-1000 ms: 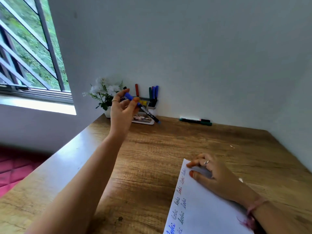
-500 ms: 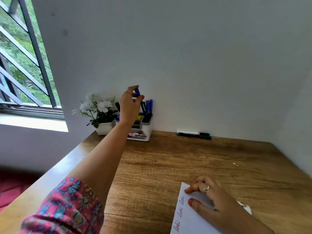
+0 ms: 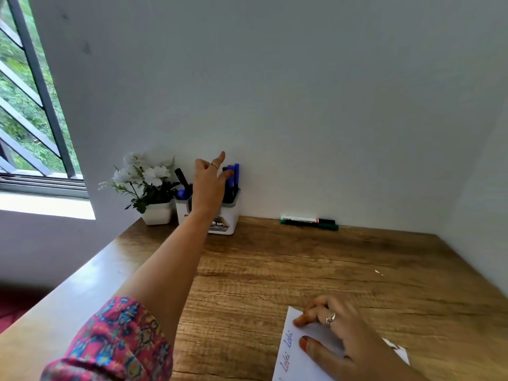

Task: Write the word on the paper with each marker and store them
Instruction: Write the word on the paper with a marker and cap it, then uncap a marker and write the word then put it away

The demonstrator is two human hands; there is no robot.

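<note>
A white marker holder [image 3: 231, 219] stands at the back of the wooden table [image 3: 275, 270], against the wall. Blue markers [image 3: 236, 174] stand upright in its right side and a black marker [image 3: 181, 177] leans in its left side. My left hand [image 3: 209, 185] reaches over the holder with fingers spread, the thumb beside the blue caps, gripping nothing. My right hand [image 3: 349, 342] rests flat on the white paper [image 3: 288, 356] at the bottom right. Red and blue handwritten words run down the paper's left edge.
Two green markers [image 3: 309, 223] lie along the wall to the right of the holder. A small white pot of white flowers [image 3: 156, 213] sits left of the holder. A barred window [image 3: 27, 105] is at the far left.
My left hand carried the blue marker to the holder and let it go into the right side; its fingers have now spread. The view tilted up, so less paper shows.
</note>
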